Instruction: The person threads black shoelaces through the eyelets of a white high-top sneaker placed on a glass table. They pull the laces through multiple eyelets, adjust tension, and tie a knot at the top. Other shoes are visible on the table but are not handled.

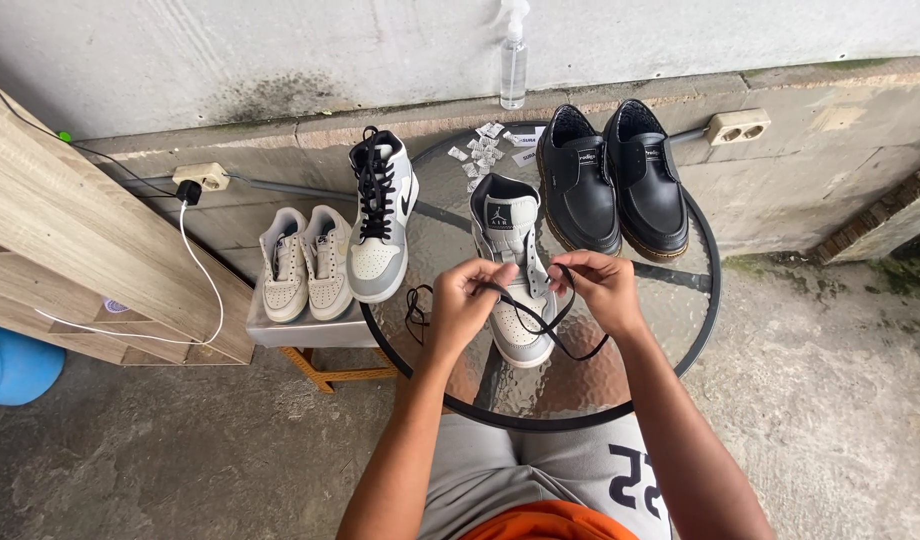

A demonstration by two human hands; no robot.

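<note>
Two hands work above an unlaced grey-and-white high-top sneaker (513, 275) at the middle of a round glass table (680, 340), clear glass toward the near rim. Left hand (467, 300) and right hand (605, 287) each pinch the black shoelace (540, 325), apparently at the eyelets. Black leather shoes (612, 180) stand behind.

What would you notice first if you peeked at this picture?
Two hands, the left hand and right hand, pinch a black shoelace over a grey-and-white sneaker on the round glass table. Behind it stand shiny black shoes and another laced sneaker.
</note>
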